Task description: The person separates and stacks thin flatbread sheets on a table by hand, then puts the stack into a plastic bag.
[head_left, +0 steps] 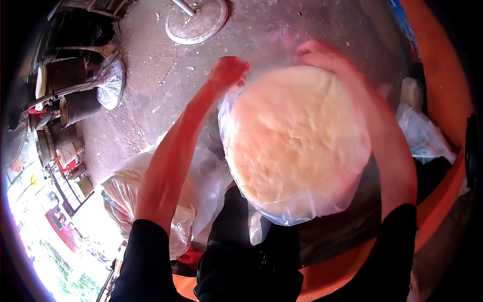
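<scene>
A large round, pale, doughy-looking mass [297, 136] fills a clear plastic bag [292, 216] in front of my knees. Its surface is bumpy and yellowish white. At the bag's far left edge, my left hand [229, 72] is closed in a fist with the thin plastic running up to it. Across from it, beyond the far right edge of the mass, my right hand [317, 53] is curled and slightly blurred, with a faint haze of plastic around it. The fingertips of both hands are mostly hidden.
Left of my legs stands a stuffed plastic sack [151, 196]. A round metal base with a pole [197, 22] rests on the floor ahead. Buckets [78, 106] and a clear bag [110, 83] line the left side. An orange surface [445, 65] curves along the right, near another plastic bag [422, 131].
</scene>
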The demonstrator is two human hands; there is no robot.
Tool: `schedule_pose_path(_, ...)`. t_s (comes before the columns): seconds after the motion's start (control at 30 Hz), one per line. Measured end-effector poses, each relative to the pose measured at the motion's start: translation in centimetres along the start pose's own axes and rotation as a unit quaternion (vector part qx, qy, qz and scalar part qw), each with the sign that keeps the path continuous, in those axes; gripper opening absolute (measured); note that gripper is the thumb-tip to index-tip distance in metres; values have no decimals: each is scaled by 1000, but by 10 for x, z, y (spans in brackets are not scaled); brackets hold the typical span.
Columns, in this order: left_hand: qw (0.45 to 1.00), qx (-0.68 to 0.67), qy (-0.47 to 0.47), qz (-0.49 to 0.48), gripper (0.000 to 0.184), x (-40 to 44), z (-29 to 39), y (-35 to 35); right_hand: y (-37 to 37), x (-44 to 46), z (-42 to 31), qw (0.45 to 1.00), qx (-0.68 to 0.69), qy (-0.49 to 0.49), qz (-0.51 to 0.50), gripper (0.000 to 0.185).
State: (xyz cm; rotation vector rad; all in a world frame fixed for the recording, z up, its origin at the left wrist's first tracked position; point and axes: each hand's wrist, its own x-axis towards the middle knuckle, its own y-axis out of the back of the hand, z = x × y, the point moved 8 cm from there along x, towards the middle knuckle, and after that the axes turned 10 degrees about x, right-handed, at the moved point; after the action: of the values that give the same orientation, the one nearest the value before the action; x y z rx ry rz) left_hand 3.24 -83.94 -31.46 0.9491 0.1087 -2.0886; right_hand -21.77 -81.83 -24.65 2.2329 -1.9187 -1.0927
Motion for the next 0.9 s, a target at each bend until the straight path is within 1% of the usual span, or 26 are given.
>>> schedule_pose_path(0.03, 998, 7, -32, 45, 27, -15, 18, 0, -10, -1, -2, 999, 4, -12, -40, 30)
schedule_pose_path(0.07, 999, 3, -30, 46, 27, -12, 16, -3, -20, 6, 3, 998, 5, -20, -63, 28)
schedule_pose_path(0.1, 985, 63, -127, 100, 27, -12, 31, 4, -29, 13, 9, 996, 6, -28, -86, 27)
schedule_pose_path(0.13, 955, 123, -221, 156, 27, -16, 45, 7, -39, 35, 32, 994, -15, -56, -89, 23)
schedule_pose_path(0.17, 953, 127, -213, 173, 29, -27, 55, 4, -47, 48, 46, 991, -35, -86, -93, 19)
schedule_pose_path(0.2, 954, 121, -210, 175, 29, -28, 56, 0, -48, 45, 35, 991, -40, -87, -98, 19)
schedule_pose_path(0.27, 961, 87, -192, 177, 30, -28, 55, -2, -49, 37, 18, 968, -189, -75, -150, 18)
schedule_pose_path(0.3, 962, 84, -189, 177, 30, -27, 54, -2, -51, 38, 21, 967, -191, -77, -153, 18)
schedule_pose_path(0.37, 965, 36, -183, 186, 30, -24, 52, 2, -32, 45, 23, 984, -160, -58, -45, 20)
schedule_pose_path(0.4, 966, 34, -180, 185, 30, -23, 50, 2, -27, 43, 30, 984, -161, -60, -48, 20)
schedule_pose_path(0.47, 957, 34, -219, 187, 27, -24, 54, 5, -4, 41, 25, 999, 9, 24, 26, 16)
schedule_pose_path(0.5, 958, 32, -218, 184, 27, -29, 60, 4, 0, 34, 16, 999, 8, 21, 26, 16)
schedule_pose_path(0.57, 960, 59, -213, 170, 24, -38, 70, 0, 18, 19, -16, 987, -91, 106, 79, 17)
schedule_pose_path(0.6, 961, 57, -213, 169, 24, -37, 70, -1, 18, 18, -16, 987, -92, 104, 79, 17)
schedule_pose_path(0.67, 950, 30, -244, 193, 21, -40, 76, 1, 22, 8, -32, 969, -118, 185, 112, 20)
schedule_pose_path(0.7, 949, 30, -246, 193, 21, -39, 77, 4, 23, 8, -35, 969, -118, 185, 113, 20)
schedule_pose_path(0.77, 934, 89, -255, 235, 23, -46, 81, 12, 26, -2, -49, 953, -92, 246, 149, 13)
schedule_pose_path(0.8, 934, 91, -254, 234, 23, -48, 83, 10, 26, -6, -53, 953, -91, 245, 150, 13)
schedule_pose_path(0.87, 933, 75, -262, 233, 24, -54, 85, 4, 32, -16, -58, 959, -71, 206, 180, 23)
schedule_pose_path(0.9, 934, 74, -261, 232, 24, -53, 83, 3, 29, -20, -64, 960, -71, 204, 180, 23)
